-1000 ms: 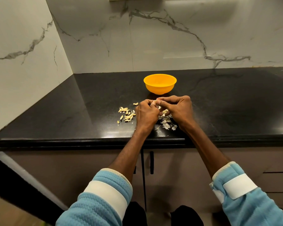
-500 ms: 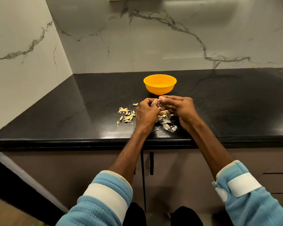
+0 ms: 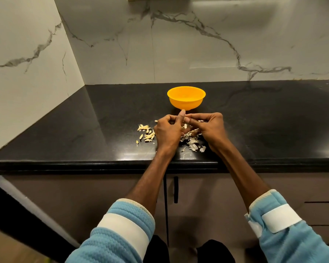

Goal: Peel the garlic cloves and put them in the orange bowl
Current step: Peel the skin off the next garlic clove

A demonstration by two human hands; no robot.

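Observation:
The orange bowl stands on the black countertop, just behind my hands. My left hand and my right hand meet fingertip to fingertip above the counter, fingers curled. Between them they pinch a small garlic clove, almost wholly hidden by the fingers. My left thumb sticks up toward the bowl's base. A cluster of pale yellow garlic cloves lies to the left of my left hand. Whitish papery peels are scattered under and between my hands.
Marble walls close the counter at the back and on the left. The counter's front edge runs just below my wrists, with cabinet doors and a black handle under it. Bare black counter stretches to the right.
Both hands have risen slightly and shifted toward the bowl. My left thumb now points up; the fingers have kept working at the clove.

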